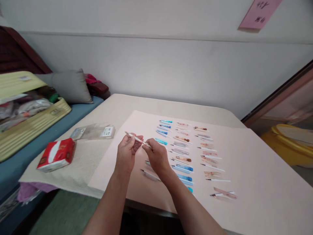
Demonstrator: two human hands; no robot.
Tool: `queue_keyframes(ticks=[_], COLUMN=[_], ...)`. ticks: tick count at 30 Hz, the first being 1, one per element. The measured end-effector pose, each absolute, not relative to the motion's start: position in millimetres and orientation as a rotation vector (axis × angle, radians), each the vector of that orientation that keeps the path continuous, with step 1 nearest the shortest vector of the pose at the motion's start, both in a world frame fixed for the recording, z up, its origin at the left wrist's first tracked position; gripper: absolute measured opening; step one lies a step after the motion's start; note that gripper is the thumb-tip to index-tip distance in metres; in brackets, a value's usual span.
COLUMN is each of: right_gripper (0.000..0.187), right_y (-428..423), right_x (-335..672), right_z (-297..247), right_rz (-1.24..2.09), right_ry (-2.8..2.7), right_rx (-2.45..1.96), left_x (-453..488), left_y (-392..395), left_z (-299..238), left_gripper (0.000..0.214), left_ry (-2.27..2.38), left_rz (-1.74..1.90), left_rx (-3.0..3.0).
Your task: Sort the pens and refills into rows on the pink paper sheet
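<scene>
The fingers of both hands pinch a slim white pen (137, 139), its long axis running ten to four o'clock. The left hand (127, 149) grips mid-shaft and the right hand (157, 157) the lower end (tip hidden). Rows of pens (186, 153) lie toward three o'clock on the pink sheet (256, 163) covering the bench (122, 104).

a table (117, 104) stood before a wall, with a sheet (256, 169) lying on its right part. rows of pens (182, 151) lay on the sheet. above the sheet's left side, the left hand (126, 153) and right hand (157, 156) held one pen (137, 139) between them (left of the rows). a tissue pack (56, 155) lay on the table left of the sheet, with a packet (94, 131) behind it. further left sat an open case (29, 130), with a cushion (69, 85) behind it.
</scene>
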State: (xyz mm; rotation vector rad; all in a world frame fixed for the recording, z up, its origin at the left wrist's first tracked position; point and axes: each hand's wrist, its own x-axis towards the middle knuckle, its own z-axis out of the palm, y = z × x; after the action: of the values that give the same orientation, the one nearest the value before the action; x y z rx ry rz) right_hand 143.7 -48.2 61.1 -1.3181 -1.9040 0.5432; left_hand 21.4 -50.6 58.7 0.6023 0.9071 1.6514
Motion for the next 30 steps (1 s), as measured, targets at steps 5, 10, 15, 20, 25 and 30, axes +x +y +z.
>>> queue_keyframes(ticks=[5, 10, 15, 20, 25, 30], right_gripper=[0.024, 0.031, 0.02, 0.017, 0.024, 0.021], right_y=[-47, -48, -55, -61, -55, -57], right_x=[148, 153, 153, 150, 159, 156], right_z=[57, 60, 66, 71, 71, 67], right_rz=[0.34, 0.958, 1.24, 0.709, 1.905, 1.564], right_ry=[-2.009, -1.896, -1.68, -1.816, -1.372, -1.476], right_rx=[-1.399, -1.203, -1.188, -1.399, -0.914, -1.014], left_x=[25, 25, 28, 32, 30, 29], left_y=[-51, -51, -53, -54, -55, -55], left_z=[60, 62, 63, 62, 63, 63], left_gripper=[0.021, 0.02, 0.02, 0.02, 0.019, 0.017], left_ry=[0.907, 0.907, 0.906, 0.907, 0.844, 0.881], left_rz=[1.649, 1.624, 1.601, 1.602, 1.542, 1.57], left_rx=[0.618, 0.662, 0.651, 0.657, 0.701, 0.684])
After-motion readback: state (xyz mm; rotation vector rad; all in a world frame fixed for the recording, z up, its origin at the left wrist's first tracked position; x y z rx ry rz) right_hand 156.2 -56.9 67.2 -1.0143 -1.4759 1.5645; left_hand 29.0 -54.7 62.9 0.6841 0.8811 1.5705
